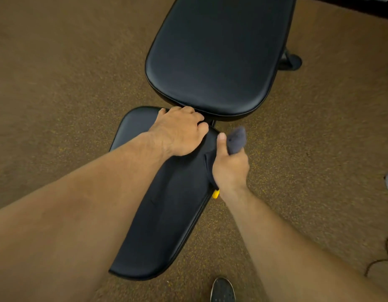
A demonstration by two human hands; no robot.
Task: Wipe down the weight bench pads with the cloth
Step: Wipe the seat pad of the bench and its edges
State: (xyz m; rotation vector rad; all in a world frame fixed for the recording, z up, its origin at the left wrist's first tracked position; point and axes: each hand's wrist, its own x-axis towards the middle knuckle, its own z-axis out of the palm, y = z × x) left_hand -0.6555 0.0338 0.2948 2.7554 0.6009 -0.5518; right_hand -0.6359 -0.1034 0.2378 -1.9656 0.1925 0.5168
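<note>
I log: left grip [178, 131] curled over seat pad [167, 214] far edge; right grip [230, 166] clamped on grey cloth [237, 139], at pad's right edge.

No writing or label can be read anywhere — the bench pads [210, 53] (plain black) bear none.

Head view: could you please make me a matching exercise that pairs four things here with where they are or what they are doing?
1 left hand
2 right hand
3 back pad
4 yellow knob

A beside the right edge of the seat pad
B holding the grey cloth
C on the seat pad, at its far end
D beyond the seat pad

Pairs: 1-C, 2-B, 3-D, 4-A.
</note>
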